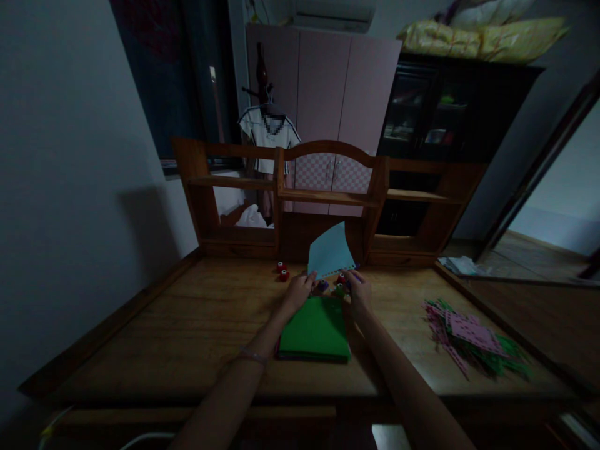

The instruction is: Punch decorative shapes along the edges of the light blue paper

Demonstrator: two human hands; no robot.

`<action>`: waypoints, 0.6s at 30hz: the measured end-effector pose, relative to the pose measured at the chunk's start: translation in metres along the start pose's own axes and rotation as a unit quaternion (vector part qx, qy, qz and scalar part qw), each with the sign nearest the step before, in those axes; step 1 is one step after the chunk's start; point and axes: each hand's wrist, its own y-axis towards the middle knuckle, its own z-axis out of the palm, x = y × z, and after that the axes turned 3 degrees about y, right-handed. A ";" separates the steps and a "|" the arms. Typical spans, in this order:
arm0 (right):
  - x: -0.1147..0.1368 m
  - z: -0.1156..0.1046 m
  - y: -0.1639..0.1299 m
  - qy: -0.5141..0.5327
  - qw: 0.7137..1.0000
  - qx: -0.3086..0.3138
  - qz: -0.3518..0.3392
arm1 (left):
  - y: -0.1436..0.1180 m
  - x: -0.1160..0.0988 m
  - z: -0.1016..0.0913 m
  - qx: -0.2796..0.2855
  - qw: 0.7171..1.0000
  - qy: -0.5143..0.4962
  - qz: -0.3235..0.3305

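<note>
A sheet of light blue paper (329, 251) is held up above the desk, its lower edge lined with small notches or holes. My left hand (300, 292) pinches its lower left corner. At the lower right corner, my right hand (360, 294) is closed around a small purple tool, which mostly hides behind the fingers. Below the hands lies a stack of green sheets (315, 328). Between the hands, small craft pieces with pale round tops stand on the desk: a purple one (323, 285), a green one (340, 289) and a red one (341, 279).
Two more red pieces (284, 275) stand left of the paper. A heap of pink and green cut paper strips (478, 337) lies on the right of the wooden desk (187, 331). A wooden shelf unit (328, 199) rises along the desk's back edge.
</note>
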 end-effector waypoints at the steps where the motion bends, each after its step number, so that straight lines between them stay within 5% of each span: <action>1: 0.000 0.000 0.000 0.004 1.000 -0.001 0.002 | 0.000 0.000 0.000 0.000 1.000 0.003 -0.001; 18: -0.008 -0.001 0.004 0.024 1.000 0.007 0.011 | 0.000 0.000 0.000 0.003 1.000 -0.002 -0.008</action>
